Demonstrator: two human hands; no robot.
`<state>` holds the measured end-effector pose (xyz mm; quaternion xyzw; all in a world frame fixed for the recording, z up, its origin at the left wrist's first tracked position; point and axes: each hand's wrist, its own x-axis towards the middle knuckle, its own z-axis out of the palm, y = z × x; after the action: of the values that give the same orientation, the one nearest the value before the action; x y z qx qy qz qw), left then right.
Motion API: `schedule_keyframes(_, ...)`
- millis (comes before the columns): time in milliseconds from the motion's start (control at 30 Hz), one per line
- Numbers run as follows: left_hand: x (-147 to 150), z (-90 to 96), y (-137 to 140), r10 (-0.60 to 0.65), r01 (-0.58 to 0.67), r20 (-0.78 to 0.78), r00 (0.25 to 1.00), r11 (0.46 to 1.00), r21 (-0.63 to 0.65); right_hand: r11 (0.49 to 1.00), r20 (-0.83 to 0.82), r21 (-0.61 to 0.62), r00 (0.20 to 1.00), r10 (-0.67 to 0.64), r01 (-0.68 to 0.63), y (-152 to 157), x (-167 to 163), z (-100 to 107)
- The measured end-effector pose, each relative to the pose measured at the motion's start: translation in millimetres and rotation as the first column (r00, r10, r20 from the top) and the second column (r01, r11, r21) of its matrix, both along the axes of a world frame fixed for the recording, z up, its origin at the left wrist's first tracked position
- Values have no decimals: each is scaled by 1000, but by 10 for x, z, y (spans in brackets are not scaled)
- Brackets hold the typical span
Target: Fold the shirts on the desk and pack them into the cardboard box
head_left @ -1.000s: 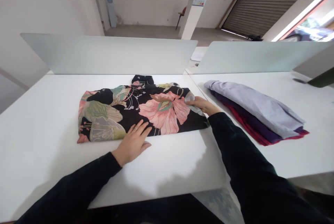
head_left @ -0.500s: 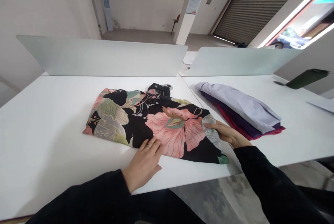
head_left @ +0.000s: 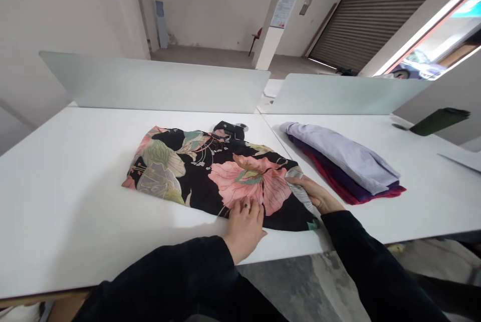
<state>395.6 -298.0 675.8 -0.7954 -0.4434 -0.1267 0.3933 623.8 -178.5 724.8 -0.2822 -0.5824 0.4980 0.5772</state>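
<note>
A black floral shirt (head_left: 203, 182) with large pink flowers lies folded on the white table (head_left: 93, 242) in front of me. My left hand (head_left: 245, 227), wearing a ring, rests on the shirt's near edge with its fingers stretched out flat. At the shirt's right side my right hand (head_left: 313, 193) pinches the cloth, thumb on top and fingers underneath, near a pale striped patch. The black collar part sticks out at the shirt's far edge.
To the right lies a pile of folded clothes, a light striped shirt (head_left: 334, 151) over purple and red garments (head_left: 338, 187). Frosted partitions (head_left: 169, 86) line the table's back edge. A dark green object (head_left: 439, 121) stands at far right.
My left hand has slid to the right along the shirt's near edge. The right hand, still gripping, has shifted slightly left with the right edge of the cloth.
</note>
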Motion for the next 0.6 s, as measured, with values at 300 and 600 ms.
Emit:
schedule_keyframes(300, 139, 22, 84, -61, 61, 13, 998, 997, 37, 995, 9, -100, 1000, -18, 19, -110, -116, 161)
schedule_keyframes(600, 125, 234, 163, -89, 92, 27, 996, 991, -94, 999, 51, -47, 999, 4, -1, -160, -242, 281)
